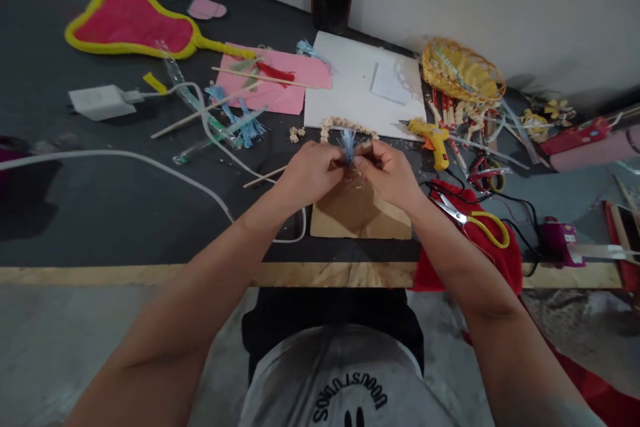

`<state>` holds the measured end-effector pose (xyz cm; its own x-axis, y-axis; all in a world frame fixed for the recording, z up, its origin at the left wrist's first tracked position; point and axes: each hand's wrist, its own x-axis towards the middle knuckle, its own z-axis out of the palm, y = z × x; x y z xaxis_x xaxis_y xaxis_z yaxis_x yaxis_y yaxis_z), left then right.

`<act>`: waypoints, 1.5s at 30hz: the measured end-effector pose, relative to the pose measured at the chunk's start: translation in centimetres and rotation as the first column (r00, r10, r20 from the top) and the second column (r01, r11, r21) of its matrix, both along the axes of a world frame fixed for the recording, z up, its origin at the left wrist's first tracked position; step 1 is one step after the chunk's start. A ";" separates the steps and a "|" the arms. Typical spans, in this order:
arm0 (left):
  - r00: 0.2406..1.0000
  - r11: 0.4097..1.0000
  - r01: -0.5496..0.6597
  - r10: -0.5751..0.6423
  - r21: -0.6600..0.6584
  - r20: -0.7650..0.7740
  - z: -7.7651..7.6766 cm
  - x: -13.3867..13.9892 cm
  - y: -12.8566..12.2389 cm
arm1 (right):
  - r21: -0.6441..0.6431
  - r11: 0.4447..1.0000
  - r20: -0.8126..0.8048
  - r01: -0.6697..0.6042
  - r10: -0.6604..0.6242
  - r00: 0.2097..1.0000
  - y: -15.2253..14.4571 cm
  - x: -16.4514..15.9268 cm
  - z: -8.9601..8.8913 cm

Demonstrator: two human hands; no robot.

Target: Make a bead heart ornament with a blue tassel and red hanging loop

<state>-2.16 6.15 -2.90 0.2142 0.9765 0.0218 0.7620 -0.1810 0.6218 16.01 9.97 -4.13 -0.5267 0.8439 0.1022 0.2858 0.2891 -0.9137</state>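
My left hand (316, 172) and my right hand (389, 170) meet above a piece of brown cardboard (361, 213). Between their pinched fingertips is a small blue tassel (347, 140), its frayed strands fanning upward, away from me. Both hands appear closed on its lower end, though the fingers partly cover it. Just beyond the fingertips, a strip of small beige pieces (350, 123) curves along the edge of a white sheet (333, 90). A little cluster of similar beige bits (297, 134) lies left of it.
Right of my hands lie a yellow glue gun (433, 139), yellow-handled scissors (470, 219) on red cloth (493, 257), and a wicker basket (463, 73). To the left are a white charger (103, 102) with its cable, more blue tassels (245, 125), wooden sticks (183, 123) and a pink-and-yellow paddle shape (135, 21).
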 end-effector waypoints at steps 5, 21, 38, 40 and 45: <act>0.995 0.996 -0.087 0.088 -0.024 0.040 -0.1 -0.2 0.0 | -0.030 0.998 -0.026 0.063 -0.064 0.998 -0.4 0.9 0.2; 0.993 0.990 -0.108 0.112 -0.092 0.044 -0.2 -0.9 -1.1 | 0.174 0.985 0.335 0.008 -0.067 0.940 -3.5 4.4 -0.3; 0.967 0.976 -0.165 0.188 -0.141 0.170 -1.2 -1.3 -1.0 | 0.326 0.873 0.785 -0.362 -0.037 0.618 -4.7 1.6 0.5; 0.967 0.976 -0.162 0.187 -0.147 0.173 -1.2 -1.3 -1.0 | 0.334 0.876 0.760 -0.349 -0.032 0.649 -4.6 2.0 0.3; 0.967 0.980 -0.151 0.173 -0.128 0.188 -0.9 -1.3 -1.2 | 0.323 0.898 0.712 -0.299 -0.023 0.701 -4.3 2.6 -0.2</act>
<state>-3.49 4.93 -3.85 0.0556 0.9964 -0.0634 0.6358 0.0136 0.7717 18.58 5.63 -4.32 -0.6883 0.7244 -0.0385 0.7048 0.6551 -0.2721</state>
